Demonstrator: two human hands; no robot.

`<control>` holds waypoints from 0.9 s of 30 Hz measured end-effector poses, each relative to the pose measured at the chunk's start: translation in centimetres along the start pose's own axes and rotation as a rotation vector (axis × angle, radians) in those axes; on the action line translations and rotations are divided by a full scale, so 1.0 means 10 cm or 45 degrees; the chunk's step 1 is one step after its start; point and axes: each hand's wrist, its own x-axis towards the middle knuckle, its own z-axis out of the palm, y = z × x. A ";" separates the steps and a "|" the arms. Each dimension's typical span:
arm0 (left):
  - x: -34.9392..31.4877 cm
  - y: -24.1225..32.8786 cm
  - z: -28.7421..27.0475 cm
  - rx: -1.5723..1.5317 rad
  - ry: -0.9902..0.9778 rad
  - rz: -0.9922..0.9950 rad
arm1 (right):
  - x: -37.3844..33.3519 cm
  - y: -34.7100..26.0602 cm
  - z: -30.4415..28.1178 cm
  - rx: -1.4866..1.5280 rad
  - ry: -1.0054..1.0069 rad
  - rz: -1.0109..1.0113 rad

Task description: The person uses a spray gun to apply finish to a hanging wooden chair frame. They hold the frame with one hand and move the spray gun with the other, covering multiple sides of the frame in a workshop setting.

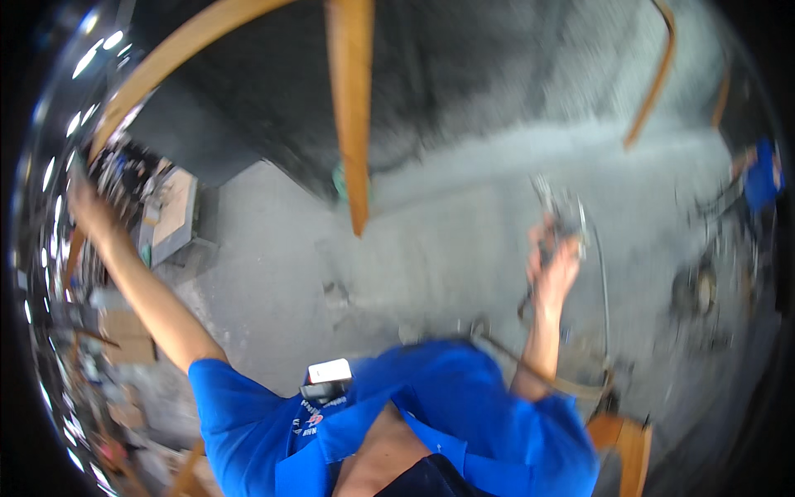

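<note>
My right hand [553, 269] is raised at the right, fingers closed around a silvery metal spray gun [566, 217]. A grey hose [604, 290] runs down beside that wrist. My left arm stretches out to the far left, and my left hand [89, 207] is smeared by motion beside a curved brown wooden piece [170, 56]. Whether its fingers grip the wood, I cannot tell. Between my hands, farther off, a straight tapered wooden leg [351, 116] hangs down from the upper edge.
More wooden pieces show at upper right [654, 79] and lower right [634, 455]. A dark panel [273, 91] stands ahead. To the left are a workbench [174, 211] and cardboard boxes [128, 335]. Another person in blue [760, 184] is at the far right.
</note>
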 end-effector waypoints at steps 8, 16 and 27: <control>0.24 0.47 -0.07 0.415 -0.110 0.565 | 0.63 0.01 -1.58 -0.028 0.127 -0.151; 0.37 1.10 -0.21 0.663 -0.071 0.673 | 0.90 0.22 -2.67 -0.025 0.723 0.103; 0.24 2.46 -0.15 0.938 -0.028 1.011 | 1.22 0.39 -2.26 0.054 0.356 0.123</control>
